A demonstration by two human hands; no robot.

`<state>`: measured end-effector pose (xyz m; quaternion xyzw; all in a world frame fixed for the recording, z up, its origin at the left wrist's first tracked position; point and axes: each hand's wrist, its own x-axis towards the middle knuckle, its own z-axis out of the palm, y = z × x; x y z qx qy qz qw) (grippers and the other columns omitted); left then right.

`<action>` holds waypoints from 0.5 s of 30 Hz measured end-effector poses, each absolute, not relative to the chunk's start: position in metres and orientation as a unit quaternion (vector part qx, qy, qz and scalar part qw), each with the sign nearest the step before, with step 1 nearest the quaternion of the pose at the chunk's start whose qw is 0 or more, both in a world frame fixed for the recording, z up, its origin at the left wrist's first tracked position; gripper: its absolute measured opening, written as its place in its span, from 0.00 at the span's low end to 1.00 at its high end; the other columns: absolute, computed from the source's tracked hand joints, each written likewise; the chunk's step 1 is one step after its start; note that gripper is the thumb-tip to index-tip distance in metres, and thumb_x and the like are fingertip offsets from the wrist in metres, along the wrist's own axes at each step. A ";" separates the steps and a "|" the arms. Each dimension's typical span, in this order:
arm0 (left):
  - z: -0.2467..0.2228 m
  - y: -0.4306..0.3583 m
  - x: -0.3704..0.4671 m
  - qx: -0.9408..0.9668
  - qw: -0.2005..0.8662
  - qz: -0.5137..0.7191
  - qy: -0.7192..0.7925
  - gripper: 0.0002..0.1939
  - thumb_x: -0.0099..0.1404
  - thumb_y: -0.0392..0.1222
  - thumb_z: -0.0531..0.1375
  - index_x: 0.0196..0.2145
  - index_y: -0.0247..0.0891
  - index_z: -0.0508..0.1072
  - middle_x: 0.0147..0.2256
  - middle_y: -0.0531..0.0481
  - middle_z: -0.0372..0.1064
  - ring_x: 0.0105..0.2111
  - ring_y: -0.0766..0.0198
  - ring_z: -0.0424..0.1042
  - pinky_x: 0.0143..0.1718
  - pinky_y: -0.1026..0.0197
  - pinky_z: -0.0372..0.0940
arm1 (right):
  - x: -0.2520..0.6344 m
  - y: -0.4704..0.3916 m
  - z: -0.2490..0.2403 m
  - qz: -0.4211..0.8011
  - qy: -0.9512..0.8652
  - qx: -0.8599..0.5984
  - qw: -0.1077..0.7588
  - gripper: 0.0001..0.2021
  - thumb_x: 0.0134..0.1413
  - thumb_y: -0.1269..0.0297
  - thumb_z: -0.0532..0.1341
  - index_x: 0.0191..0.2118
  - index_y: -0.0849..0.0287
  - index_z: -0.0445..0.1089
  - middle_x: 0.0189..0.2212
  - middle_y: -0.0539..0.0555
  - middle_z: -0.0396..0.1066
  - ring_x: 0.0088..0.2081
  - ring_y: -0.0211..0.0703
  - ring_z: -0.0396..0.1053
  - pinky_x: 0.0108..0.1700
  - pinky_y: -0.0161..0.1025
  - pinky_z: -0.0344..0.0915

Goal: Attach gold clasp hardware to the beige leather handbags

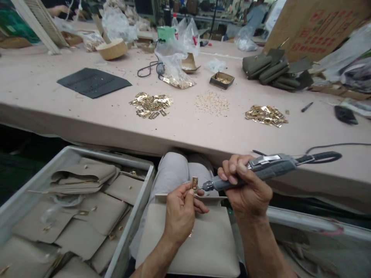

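Across my lap lies a beige leather bag (208,247) with its flap edge raised toward the table. My left hand (182,212) pinches a small gold metal plate (194,184) at that flap edge. Wrapped round a grey electric screwdriver (269,168), my right hand (249,185) holds it level, its tip pointing left at the plate. Whether the tip touches a screw there is too small to tell. A small gold fitting (190,234) shows on the bag's front below my left hand.
On the table lie gold plates (152,104), loose small screws (213,103), more gold pieces (266,116) and a small box (222,80). A plastic crate (149,173) of beige bags stands left, another crate (319,224) right. Dark bag pieces (275,69) lie back right.
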<state>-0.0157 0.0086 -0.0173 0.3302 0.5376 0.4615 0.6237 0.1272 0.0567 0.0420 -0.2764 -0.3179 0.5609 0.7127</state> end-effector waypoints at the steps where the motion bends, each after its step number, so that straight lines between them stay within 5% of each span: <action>1: -0.018 0.009 -0.016 0.333 0.623 0.459 0.538 0.19 0.69 0.49 0.59 0.45 0.28 0.75 0.34 0.40 0.81 0.20 0.63 0.78 0.22 0.66 0.73 | 0.125 0.055 0.041 0.559 -0.327 -0.276 0.710 0.07 0.53 0.70 0.69 0.32 0.58 0.70 0.27 0.48 0.64 0.23 0.32 0.56 0.30 0.35 0.60; 15: -0.019 0.008 -0.018 0.336 0.625 0.456 0.537 0.17 0.69 0.50 0.58 0.42 0.31 0.76 0.24 0.45 0.78 0.20 0.59 0.77 0.23 0.63 0.73 | 0.112 0.048 0.037 0.520 -0.442 -0.259 0.683 0.06 0.57 0.71 0.68 0.36 0.56 0.71 0.29 0.49 0.66 0.25 0.35 0.62 0.30 0.37 0.61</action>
